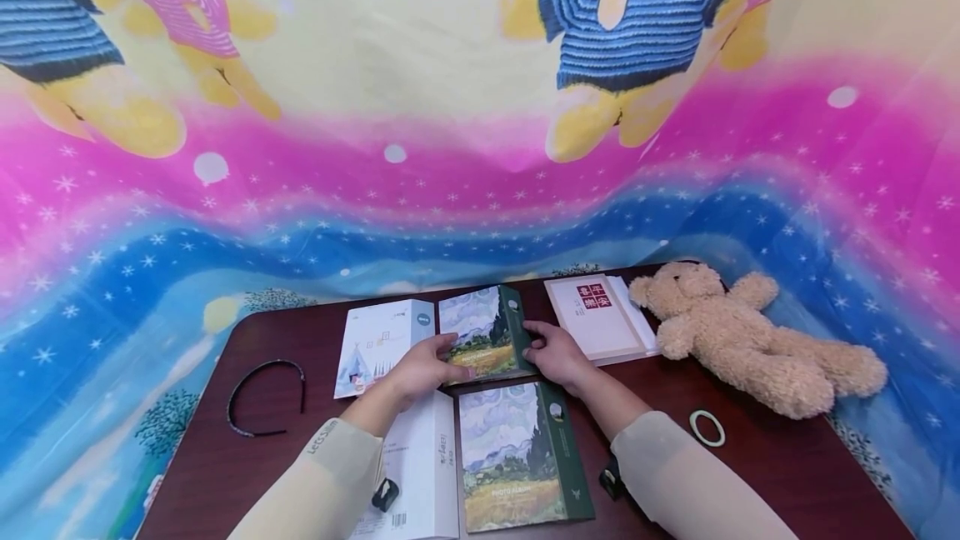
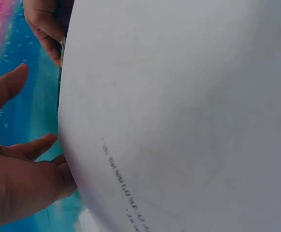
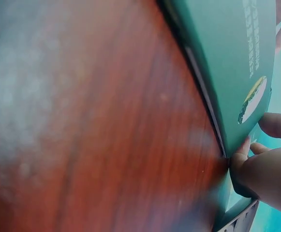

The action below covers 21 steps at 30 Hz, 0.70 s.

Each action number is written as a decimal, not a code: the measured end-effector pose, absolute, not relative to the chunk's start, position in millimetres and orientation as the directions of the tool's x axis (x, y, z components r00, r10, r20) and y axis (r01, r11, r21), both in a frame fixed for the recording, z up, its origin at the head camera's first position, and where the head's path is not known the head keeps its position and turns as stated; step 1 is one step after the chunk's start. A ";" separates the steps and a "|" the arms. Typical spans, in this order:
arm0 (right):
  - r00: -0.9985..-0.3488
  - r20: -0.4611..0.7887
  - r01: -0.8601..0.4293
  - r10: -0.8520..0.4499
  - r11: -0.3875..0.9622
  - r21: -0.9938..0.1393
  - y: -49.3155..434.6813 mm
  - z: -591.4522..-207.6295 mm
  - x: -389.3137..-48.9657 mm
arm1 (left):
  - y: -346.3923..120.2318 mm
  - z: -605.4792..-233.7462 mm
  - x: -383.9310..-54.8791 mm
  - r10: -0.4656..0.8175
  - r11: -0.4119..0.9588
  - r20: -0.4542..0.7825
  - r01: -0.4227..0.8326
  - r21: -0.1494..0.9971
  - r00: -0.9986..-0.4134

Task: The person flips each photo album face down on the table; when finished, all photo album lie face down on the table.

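Note:
A photo album [image 1: 480, 327] with a painted landscape cover and green spine lies between both hands at the back of the table. My left hand [image 1: 426, 369] touches its left side, thumb over the lower left corner; the left wrist view shows thumb and fingers spread apart. At the spine side, my right hand [image 1: 558, 357] holds the album's edge with bent fingers, seen close by the green spine [image 3: 227, 72] in the right wrist view. A matching album [image 1: 510, 457] lies in front. Whether the upper album is lifted cannot be told.
White booklets or boxes lie left, one with a tent picture [image 1: 382, 340], one nearer [image 1: 420, 473]. A beige book with red characters [image 1: 592, 315], a plush bear [image 1: 750, 332] and a pale green ring [image 1: 707, 428] are right. A dark headband [image 1: 266, 398] lies far left.

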State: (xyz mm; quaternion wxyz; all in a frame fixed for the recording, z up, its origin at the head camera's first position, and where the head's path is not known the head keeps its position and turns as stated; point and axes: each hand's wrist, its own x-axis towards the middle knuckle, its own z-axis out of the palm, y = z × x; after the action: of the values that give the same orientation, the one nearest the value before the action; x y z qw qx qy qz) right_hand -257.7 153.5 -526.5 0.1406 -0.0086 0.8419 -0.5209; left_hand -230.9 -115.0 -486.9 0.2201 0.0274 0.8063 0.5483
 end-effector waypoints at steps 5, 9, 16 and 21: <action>-0.958 -0.241 0.153 -0.154 0.436 -0.887 152.8 -527.7 -257.2 | -114.5 -486.5 -230.3 0.285 0.397 -0.324 -0.196 0.897 -0.902; -0.954 -0.254 0.169 -0.159 0.412 -0.895 153.3 -527.6 -256.2 | -114.5 -485.7 -230.1 0.287 0.394 -0.320 -0.193 0.899 -0.903; -0.947 -0.268 0.189 -0.179 0.364 -0.912 154.7 -523.9 -253.4 | -113.6 -482.1 -230.7 0.293 0.386 -0.318 -0.193 0.902 -0.902; -0.935 -0.266 0.186 -0.236 0.316 -0.931 161.3 -520.7 -248.2 | -110.1 -479.7 -229.2 0.302 0.374 -0.323 -0.201 0.906 -0.897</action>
State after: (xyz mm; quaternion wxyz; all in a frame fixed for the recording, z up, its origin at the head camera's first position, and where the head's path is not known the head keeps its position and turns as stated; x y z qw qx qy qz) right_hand -248.2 161.3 -520.7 0.1802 -0.0159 0.7908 -0.5847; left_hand -229.2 -110.1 -479.7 0.2248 0.0318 0.7976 0.5588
